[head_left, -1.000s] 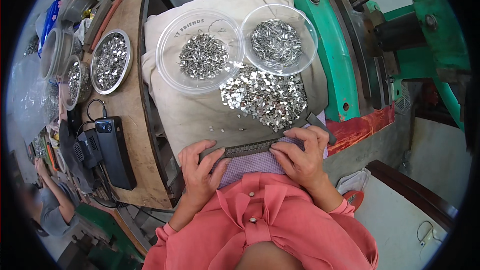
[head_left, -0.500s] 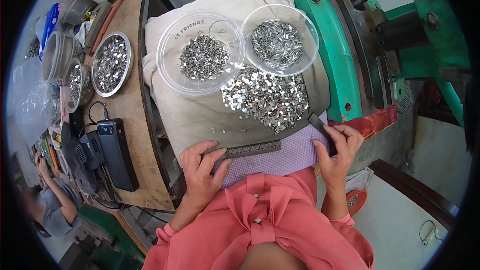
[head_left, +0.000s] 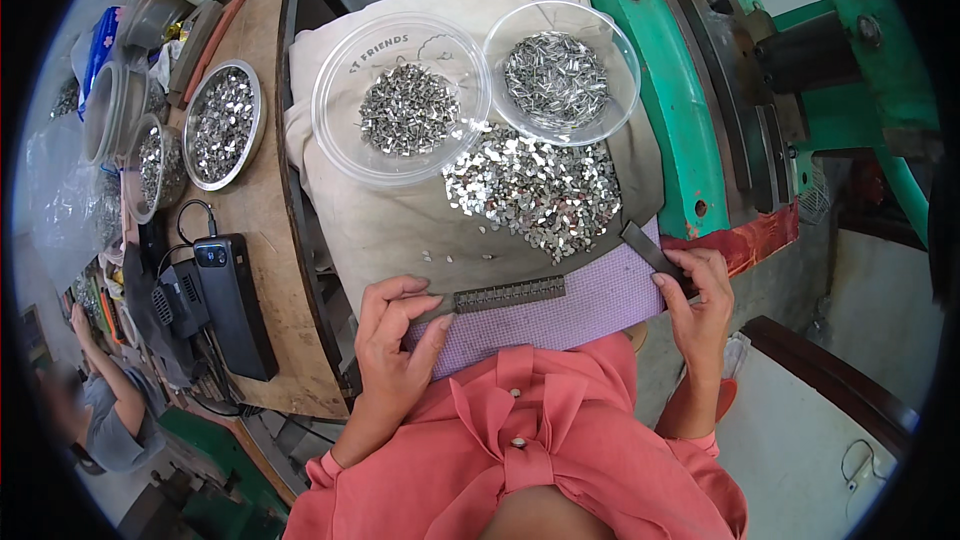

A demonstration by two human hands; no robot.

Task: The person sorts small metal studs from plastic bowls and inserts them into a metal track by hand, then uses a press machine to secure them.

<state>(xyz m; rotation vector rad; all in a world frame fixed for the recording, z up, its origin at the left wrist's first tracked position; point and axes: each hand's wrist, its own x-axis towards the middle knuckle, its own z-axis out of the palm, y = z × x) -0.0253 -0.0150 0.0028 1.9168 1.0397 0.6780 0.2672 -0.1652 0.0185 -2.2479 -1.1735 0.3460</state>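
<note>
My left hand (head_left: 392,340) pinches the plain left end of a dark metal bar with a row of notches (head_left: 510,294); small pieces seem to sit in the notches. The bar lies on a purple woven mat (head_left: 540,325) close to my body. Farther right, my right hand (head_left: 700,300) grips a shorter, flat dark metal bar (head_left: 645,244), tilted over the mat's right edge. Its lower end is hidden by my fingers. Beyond the mat, a pile of small shiny metal flakes (head_left: 540,190) spreads on grey-beige cloth (head_left: 375,230).
Two clear plastic tubs, a left one (head_left: 325,130) and a right one (head_left: 625,90), hold small metal pieces behind the pile. A green machine (head_left: 660,130) stands at right. The wooden table (head_left: 275,290) at left carries a metal bowl (head_left: 257,130) and a black power bank (head_left: 238,310). Another person (head_left: 110,400) sits far left.
My right hand has shifted slightly right and toward me with the flat bar. My left hand has drawn back a little along the notched bar's end, fingers still closed on it.
</note>
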